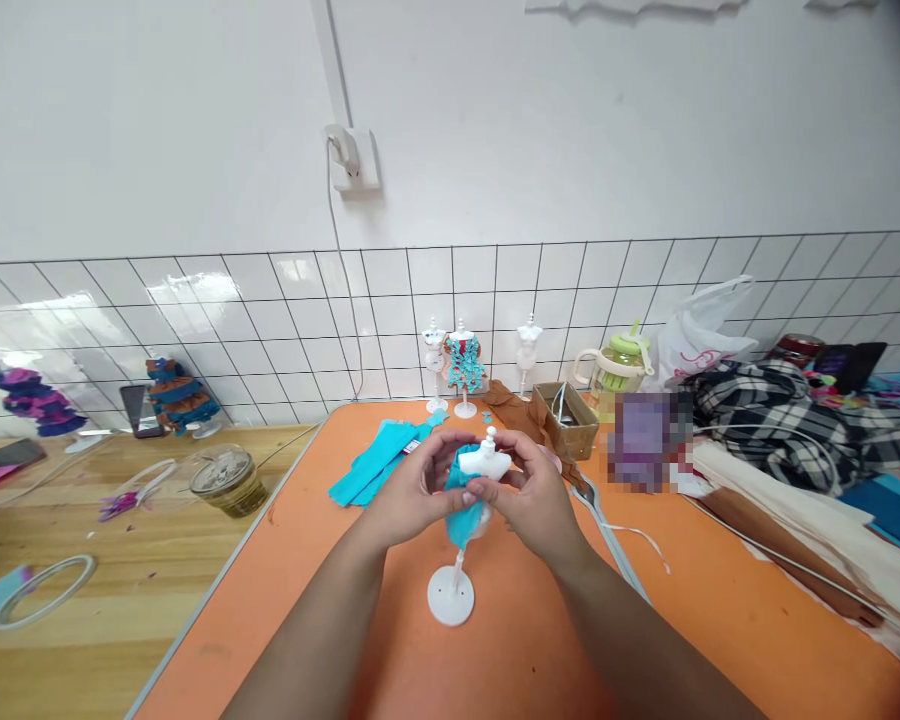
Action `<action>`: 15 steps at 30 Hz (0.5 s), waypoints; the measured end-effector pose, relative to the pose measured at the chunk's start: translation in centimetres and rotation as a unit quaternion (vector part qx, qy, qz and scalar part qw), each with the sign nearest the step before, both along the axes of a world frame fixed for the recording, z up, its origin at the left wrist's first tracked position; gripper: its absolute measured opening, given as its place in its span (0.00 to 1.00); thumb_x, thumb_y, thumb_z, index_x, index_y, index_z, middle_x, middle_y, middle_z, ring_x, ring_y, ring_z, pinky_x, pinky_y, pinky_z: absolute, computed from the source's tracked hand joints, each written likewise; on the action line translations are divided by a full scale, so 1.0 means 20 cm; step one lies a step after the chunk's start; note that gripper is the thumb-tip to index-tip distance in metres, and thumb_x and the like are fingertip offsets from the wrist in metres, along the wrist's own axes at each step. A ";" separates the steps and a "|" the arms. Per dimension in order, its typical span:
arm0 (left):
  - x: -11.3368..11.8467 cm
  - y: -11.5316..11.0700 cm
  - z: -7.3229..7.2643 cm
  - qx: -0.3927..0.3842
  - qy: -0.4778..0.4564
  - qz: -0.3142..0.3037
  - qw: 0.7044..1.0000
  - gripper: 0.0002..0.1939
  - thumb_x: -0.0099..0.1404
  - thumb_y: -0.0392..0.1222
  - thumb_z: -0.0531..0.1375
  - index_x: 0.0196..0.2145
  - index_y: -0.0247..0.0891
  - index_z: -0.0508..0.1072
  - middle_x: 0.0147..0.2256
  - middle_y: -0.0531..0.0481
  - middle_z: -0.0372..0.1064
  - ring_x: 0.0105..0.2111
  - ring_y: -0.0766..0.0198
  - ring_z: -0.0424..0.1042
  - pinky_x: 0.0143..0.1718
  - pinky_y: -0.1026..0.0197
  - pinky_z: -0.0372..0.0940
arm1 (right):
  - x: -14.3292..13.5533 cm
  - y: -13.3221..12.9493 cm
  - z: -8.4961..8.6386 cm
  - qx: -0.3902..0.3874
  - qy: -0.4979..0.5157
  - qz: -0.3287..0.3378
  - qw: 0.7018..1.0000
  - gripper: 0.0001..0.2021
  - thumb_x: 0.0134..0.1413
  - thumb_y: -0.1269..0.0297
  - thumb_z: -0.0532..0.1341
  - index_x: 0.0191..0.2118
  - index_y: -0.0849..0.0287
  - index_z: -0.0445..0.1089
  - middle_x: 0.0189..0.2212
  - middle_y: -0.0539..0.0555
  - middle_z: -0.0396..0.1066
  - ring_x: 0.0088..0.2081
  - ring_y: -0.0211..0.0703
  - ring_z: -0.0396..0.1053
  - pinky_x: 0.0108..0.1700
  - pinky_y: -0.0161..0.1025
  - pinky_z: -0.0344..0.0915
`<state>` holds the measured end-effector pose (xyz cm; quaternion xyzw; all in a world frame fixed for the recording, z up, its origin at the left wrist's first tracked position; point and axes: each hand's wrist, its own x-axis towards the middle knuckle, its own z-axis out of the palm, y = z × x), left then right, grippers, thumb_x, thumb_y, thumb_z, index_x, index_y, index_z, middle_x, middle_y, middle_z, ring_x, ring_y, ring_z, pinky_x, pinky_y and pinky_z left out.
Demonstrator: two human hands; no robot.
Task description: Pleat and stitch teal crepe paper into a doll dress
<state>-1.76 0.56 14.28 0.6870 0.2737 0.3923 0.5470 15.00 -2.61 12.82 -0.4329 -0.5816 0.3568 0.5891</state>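
In the middle of the head view a small white dress-form mannequin (486,462) stands tilted on its round white base (451,595). A turquoise strip (465,525), crinkled like crepe paper, wraps around the front and left side of its torso. My left hand (422,490) is closed on the strip, its thumb pressed against the mannequin's front. From the other side my right hand (532,495) grips the mannequin's chest and the strip's edge, thumb near the left one. The fingers behind the torso are partly hidden. Folded turquoise material (379,465) lies just beyond my left hand.
Several small mannequins, one in a turquoise ruffled dress (465,362), stand by the tiled wall. Brown material (521,415), a cardboard box (570,420) and a green-lidded jug (622,362) are at right, near plaid cloth (765,410). Scissors (586,492) lie beside my right hand. A cup (229,480) stands left.
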 end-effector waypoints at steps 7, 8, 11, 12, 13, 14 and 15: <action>0.00 0.04 -0.06 -0.009 0.064 0.024 0.998 0.17 0.53 0.45 0.67 0.39 0.34 0.73 0.32 0.48 0.69 0.31 0.62 0.68 0.31 0.62 0.64 | 0.00 -0.02 0.01 -0.002 -0.006 -0.013 1.000 0.27 0.40 0.59 0.69 0.48 0.51 0.62 0.48 0.56 0.62 0.38 0.41 0.68 0.32 0.36 0.73; 0.00 0.04 -0.05 -0.018 0.053 0.032 0.998 0.18 0.53 0.45 0.68 0.39 0.35 0.73 0.33 0.48 0.70 0.32 0.62 0.69 0.32 0.62 0.64 | 0.01 -0.02 0.01 0.000 0.004 -0.003 1.000 0.28 0.42 0.58 0.68 0.50 0.51 0.60 0.50 0.56 0.61 0.39 0.41 0.68 0.31 0.36 0.73; 0.00 0.06 -0.05 -0.060 0.004 0.065 0.996 0.19 0.52 0.46 0.68 0.40 0.35 0.72 0.32 0.48 0.72 0.32 0.60 0.71 0.32 0.60 0.65 | 0.03 -0.01 0.02 0.009 0.010 0.007 1.000 0.22 0.51 0.57 0.62 0.52 0.51 0.60 0.49 0.57 0.63 0.39 0.40 0.68 0.31 0.35 0.72; -0.01 0.06 -0.05 -0.074 -0.017 0.077 0.994 0.19 0.52 0.46 0.68 0.40 0.35 0.72 0.32 0.48 0.72 0.32 0.59 0.71 0.33 0.60 0.66 | 0.04 -0.01 0.02 0.005 -0.002 0.006 1.000 0.19 0.52 0.58 0.60 0.50 0.53 0.62 0.47 0.57 0.65 0.38 0.40 0.68 0.31 0.35 0.72; -0.01 0.07 -0.05 -0.085 -0.038 0.084 0.992 0.20 0.52 0.47 0.68 0.40 0.35 0.72 0.33 0.47 0.73 0.32 0.59 0.72 0.33 0.59 0.66 | 0.04 -0.01 0.02 -0.002 -0.021 0.004 1.000 0.16 0.53 0.59 0.59 0.48 0.54 0.65 0.45 0.57 0.67 0.38 0.41 0.69 0.30 0.35 0.72; -0.02 0.07 -0.06 -0.094 -0.056 0.086 0.990 0.20 0.52 0.47 0.68 0.39 0.35 0.71 0.34 0.47 0.73 0.32 0.58 0.72 0.33 0.59 0.67 | 0.04 -0.01 0.03 -0.010 -0.041 0.003 0.999 0.13 0.52 0.60 0.59 0.45 0.55 0.68 0.42 0.56 0.69 0.37 0.41 0.69 0.30 0.35 0.72; -0.03 0.08 -0.06 -0.102 -0.070 0.082 0.989 0.21 0.52 0.48 0.68 0.40 0.34 0.71 0.35 0.46 0.73 0.33 0.58 0.72 0.32 0.59 0.67 | 0.04 -0.01 0.04 -0.015 -0.058 0.003 0.998 0.12 0.51 0.62 0.60 0.42 0.56 0.70 0.39 0.56 0.71 0.37 0.42 0.69 0.30 0.35 0.72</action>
